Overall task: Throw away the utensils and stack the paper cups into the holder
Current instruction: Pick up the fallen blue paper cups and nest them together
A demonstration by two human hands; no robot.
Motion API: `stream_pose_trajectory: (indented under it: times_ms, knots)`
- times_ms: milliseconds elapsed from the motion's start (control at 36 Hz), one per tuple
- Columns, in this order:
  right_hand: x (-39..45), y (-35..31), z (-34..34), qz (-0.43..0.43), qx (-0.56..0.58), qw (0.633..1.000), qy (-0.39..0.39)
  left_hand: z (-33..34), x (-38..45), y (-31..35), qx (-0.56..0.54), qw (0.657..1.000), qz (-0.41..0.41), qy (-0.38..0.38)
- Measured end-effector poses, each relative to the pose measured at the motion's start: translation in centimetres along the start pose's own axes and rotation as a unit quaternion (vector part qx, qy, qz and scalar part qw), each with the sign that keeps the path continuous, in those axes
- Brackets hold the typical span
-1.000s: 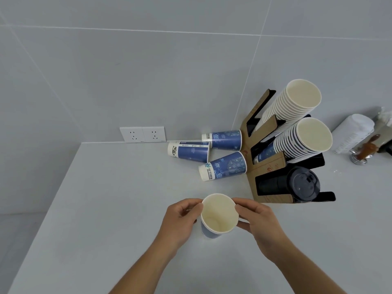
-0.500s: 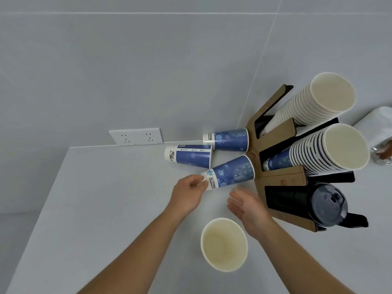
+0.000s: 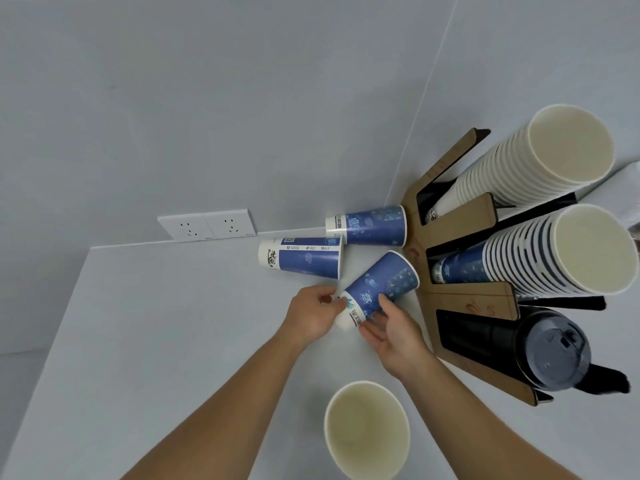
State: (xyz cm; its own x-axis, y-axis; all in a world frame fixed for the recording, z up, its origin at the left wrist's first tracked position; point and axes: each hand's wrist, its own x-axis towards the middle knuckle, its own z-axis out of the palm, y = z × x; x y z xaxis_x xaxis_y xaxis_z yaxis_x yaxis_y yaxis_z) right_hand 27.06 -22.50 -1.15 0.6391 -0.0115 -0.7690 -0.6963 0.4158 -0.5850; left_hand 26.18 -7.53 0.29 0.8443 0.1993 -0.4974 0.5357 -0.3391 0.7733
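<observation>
A blue paper cup (image 3: 381, 285) lies tilted on its side between my hands. My left hand (image 3: 313, 313) pinches its white base. My right hand (image 3: 388, 327) cups it from below and the right, fingers on its side. Two more blue cups lie on the counter behind: one (image 3: 301, 259) in the middle, one (image 3: 370, 226) against the wall. An upright empty cup (image 3: 367, 427) stands near me. The wooden cup holder (image 3: 471, 296) at the right carries two long cup stacks (image 3: 540, 168) (image 3: 561, 258) and dark lids (image 3: 550, 348).
The white counter (image 3: 156, 323) spreads to the left, its edge running along the far left. A double wall socket (image 3: 207, 225) sits on the tiled wall behind. The holder fills the right side, close to my right hand.
Both hands reached forward to the nearest lying cup and took hold of it; it has turned and lifted at its open end. The upright cup stays where it was set down.
</observation>
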Motion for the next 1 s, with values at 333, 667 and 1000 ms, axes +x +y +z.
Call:
stream_pose_trajectory:
  times_ms: [333, 667, 1000]
  knots:
    - [-1.2, -0.2, -0.9, -0.043, -0.085, 0.995, 0.008, 1.8, -2.1, 0.0, -0.065, 0.998, 0.017, -0.014]
    - [-4.6, -1.6, -0.8, -0.090, -0.077, 0.992, -0.035, -0.1, -5.2, 2.2, -0.143, 0.987, 0.065, -0.024]
    - [-11.2, -4.9, 0.0, -0.208, -0.095, 0.966, -0.122, -2.6, -9.5, 6.1, -0.272, 0.955, 0.118, -0.011]
